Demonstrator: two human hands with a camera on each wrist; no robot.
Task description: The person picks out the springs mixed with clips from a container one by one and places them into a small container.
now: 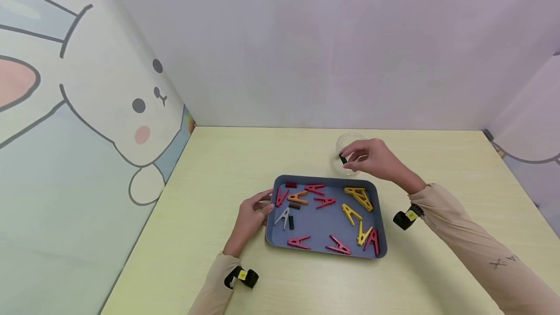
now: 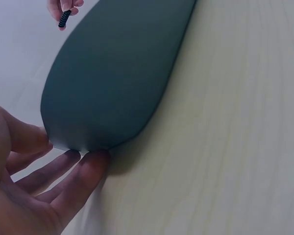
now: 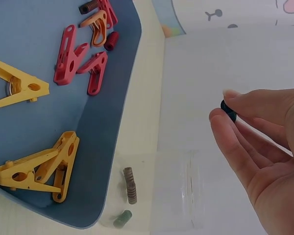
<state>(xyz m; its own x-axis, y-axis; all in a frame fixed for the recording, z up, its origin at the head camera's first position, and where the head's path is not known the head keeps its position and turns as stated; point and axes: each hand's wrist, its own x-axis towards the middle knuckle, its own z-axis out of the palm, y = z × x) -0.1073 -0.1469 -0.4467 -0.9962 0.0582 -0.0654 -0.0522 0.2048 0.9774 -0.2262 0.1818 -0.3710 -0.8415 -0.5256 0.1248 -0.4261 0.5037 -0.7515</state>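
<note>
My right hand [image 1: 372, 159] pinches a small dark ribbed cylinder [image 3: 229, 111] between thumb and fingertips. It hovers above a clear round container [image 1: 339, 145] behind the tray. Brown ribbed pieces [image 3: 130, 186] and a green piece [image 3: 122, 219] show through that container in the right wrist view. At the blue-grey tray's [image 1: 325, 179] left end, my left hand [image 1: 251, 215] grips the wall with thumb and fingers. Inside lie red clips [image 1: 299, 242], yellow clips [image 1: 351, 214], an orange clip [image 1: 298, 198], a white clip [image 1: 283, 218] and a few ribbed cylinders [image 1: 291, 222].
The pale wooden table [image 1: 227, 159] carries both the tray and the clear container. A light grey wall [image 1: 306, 52] rises behind its far edge. On the left stands a wall [image 1: 96, 86] with a cartoon rabbit.
</note>
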